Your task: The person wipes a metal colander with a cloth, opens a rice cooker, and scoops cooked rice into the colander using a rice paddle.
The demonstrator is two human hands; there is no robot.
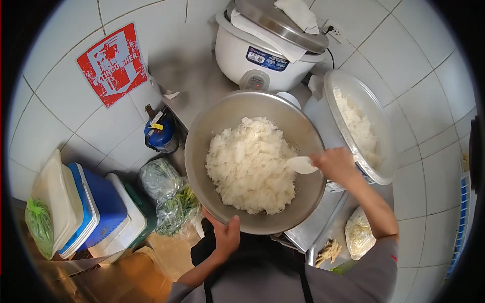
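Note:
A large metal bowl (204,126) holds a heap of white cooked rice (250,166). My left hand (226,236) grips the bowl's near-left rim, thumb along the outside and the other fingers partly hidden under it. In my right hand (337,166) is a white rice paddle (302,164), its blade at the right edge of the heap. The handle is hidden inside my closed fingers. Just right of the bowl, a white translucent tub (331,108) leans with more rice inside.
A white rice cooker (237,53) with a metal lid and cloths stands behind the bowl. Coolers (103,202), bagged greens (164,184) and a blue cylinder (160,134) are on the left. At lower right lie a plastic bag (359,234) and some pale root-like pieces (329,251).

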